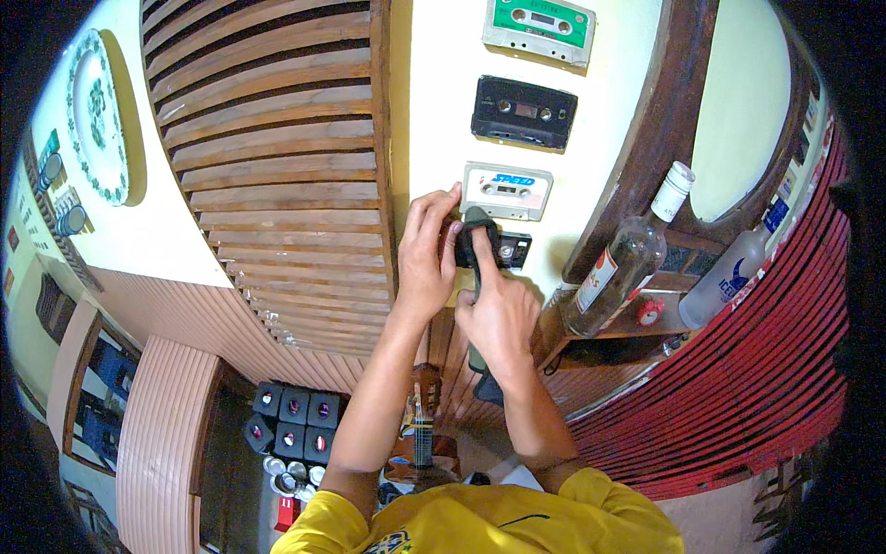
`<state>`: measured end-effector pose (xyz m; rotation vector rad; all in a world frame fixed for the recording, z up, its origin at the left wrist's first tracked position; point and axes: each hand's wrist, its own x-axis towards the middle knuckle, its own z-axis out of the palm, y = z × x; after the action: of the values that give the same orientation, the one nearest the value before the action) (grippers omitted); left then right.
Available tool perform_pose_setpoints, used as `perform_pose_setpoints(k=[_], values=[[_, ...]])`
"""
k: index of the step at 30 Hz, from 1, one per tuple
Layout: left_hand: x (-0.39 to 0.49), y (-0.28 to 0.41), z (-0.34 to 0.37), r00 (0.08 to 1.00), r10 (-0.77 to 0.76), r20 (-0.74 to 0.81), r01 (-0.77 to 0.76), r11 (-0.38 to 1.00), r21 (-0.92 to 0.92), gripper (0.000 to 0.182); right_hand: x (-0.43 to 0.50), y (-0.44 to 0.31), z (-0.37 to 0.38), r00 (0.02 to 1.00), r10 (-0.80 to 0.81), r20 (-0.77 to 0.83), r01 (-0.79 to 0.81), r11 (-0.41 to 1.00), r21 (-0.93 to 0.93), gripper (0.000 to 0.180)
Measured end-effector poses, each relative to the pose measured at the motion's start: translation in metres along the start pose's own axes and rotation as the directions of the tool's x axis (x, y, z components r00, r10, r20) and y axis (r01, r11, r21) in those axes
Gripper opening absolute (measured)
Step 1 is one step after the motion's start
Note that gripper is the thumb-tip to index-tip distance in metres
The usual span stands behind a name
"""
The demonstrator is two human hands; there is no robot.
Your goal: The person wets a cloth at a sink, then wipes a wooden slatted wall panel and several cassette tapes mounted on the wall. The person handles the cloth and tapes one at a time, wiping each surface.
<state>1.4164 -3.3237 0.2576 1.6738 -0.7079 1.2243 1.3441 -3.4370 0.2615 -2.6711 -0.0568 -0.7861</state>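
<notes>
A column of audio cassettes is mounted on the pale wall: one with a green label (542,22), a black cassette (525,111), a white cassette (509,190) and a lower black cassette (516,251). My right hand (502,322) has a dark green cloth (476,220) draped over its extended index finger, which presses at the white cassette's lower left edge. The cloth's loose end hangs below the wrist. Beside it, my left hand (428,256) reaches its fingertips to the white cassette's left side. What lies between its thumb and fingers is partly hidden.
Wooden louvres (284,166) flank the wall at left. A clear glass bottle (619,270), a small red clock (649,311) and a frosted bottle (723,287) stand on the shelf at right. Below are a guitar (421,443) and several black boxes (294,408). A decorated plate (97,118) hangs far left.
</notes>
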Motion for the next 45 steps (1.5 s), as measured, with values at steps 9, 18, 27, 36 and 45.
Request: perform_pose_setpoints(k=[9,18,27,36,45], values=[[-0.001,-0.001,-0.005,0.999,-0.018,0.043,0.019,1.0,-0.012,0.056,0.012,0.004,0.024,0.99,-0.044,-0.131,0.056,0.995,0.088,0.087],[-0.003,0.0,-0.003,0.993,-0.104,0.062,0.109,0.99,-0.089,0.047,0.01,0.051,0.016,0.941,0.118,-0.316,-0.067,0.984,0.167,0.094],[-0.021,-0.004,0.0,0.995,0.031,0.092,-0.044,0.988,0.15,0.068,-0.016,0.059,0.034,0.969,0.135,-0.206,-0.082,0.965,0.248,0.089],[-0.072,-0.029,0.009,1.0,-0.016,0.014,0.017,1.0,-0.021,0.107,-0.005,0.036,0.045,0.997,-0.077,0.006,0.077,0.994,0.074,0.077],[-0.069,-0.025,0.003,0.995,-0.088,0.048,0.086,0.996,0.028,0.095,-0.022,0.055,0.044,0.988,0.132,-0.077,-0.126,0.989,0.08,0.078]])
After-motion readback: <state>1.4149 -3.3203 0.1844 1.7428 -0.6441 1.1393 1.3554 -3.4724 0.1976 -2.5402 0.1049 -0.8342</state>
